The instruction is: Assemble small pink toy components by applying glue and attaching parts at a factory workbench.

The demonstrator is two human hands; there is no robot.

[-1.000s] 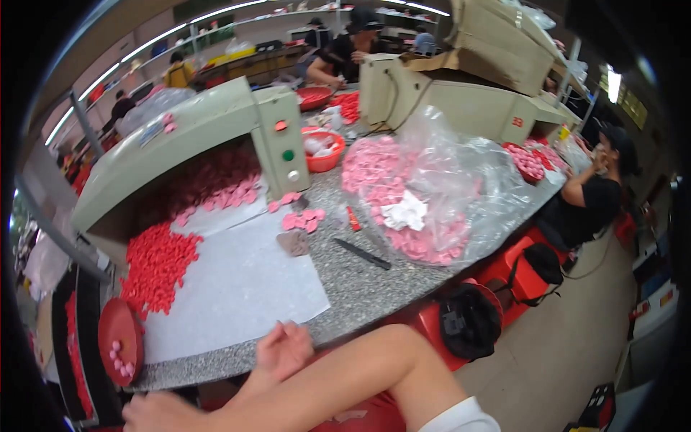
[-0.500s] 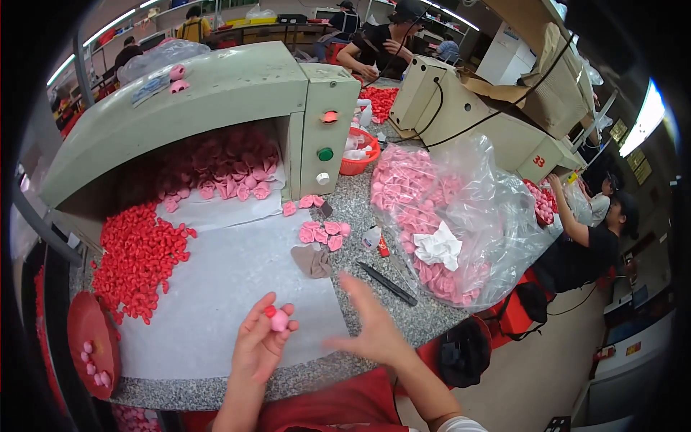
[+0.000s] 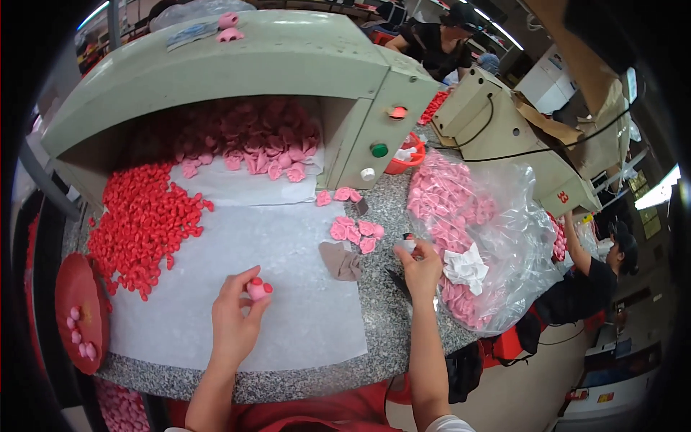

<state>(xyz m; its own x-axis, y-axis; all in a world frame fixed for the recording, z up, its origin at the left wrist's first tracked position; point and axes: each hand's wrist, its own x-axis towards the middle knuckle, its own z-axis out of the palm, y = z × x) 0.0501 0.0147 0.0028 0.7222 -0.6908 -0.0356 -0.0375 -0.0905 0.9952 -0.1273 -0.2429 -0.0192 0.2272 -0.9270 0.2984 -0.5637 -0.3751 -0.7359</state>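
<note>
Between the fingertips of my left hand (image 3: 234, 324) is a small pink ball-shaped piece (image 3: 255, 291) with red parts on it, held above the white sheet (image 3: 295, 309). My right hand (image 3: 422, 270) pinches a small white bottle (image 3: 409, 245) with a dark and red top, over the speckled table. A black pen-like tool (image 3: 398, 281) lies partly hidden under that hand. Left of it are a grey-brown cloth (image 3: 340, 261) and several folded pink pieces (image 3: 356, 232). A heap of small red pieces (image 3: 144, 223) spreads over the sheet's left side.
A pale green machine (image 3: 237, 57) arches over a pile of pink pieces (image 3: 252, 144). At the left edge sits a red dish (image 3: 90, 317) with several pink balls. A clear bag of pink pieces (image 3: 504, 245), topped by crumpled white paper (image 3: 466, 268), lies right. Other people work beyond.
My right hand has moved from the sheet's right edge up to the right and taken hold of the small bottle. My left hand has turned the pink piece, showing two red parts. The view has shifted.
</note>
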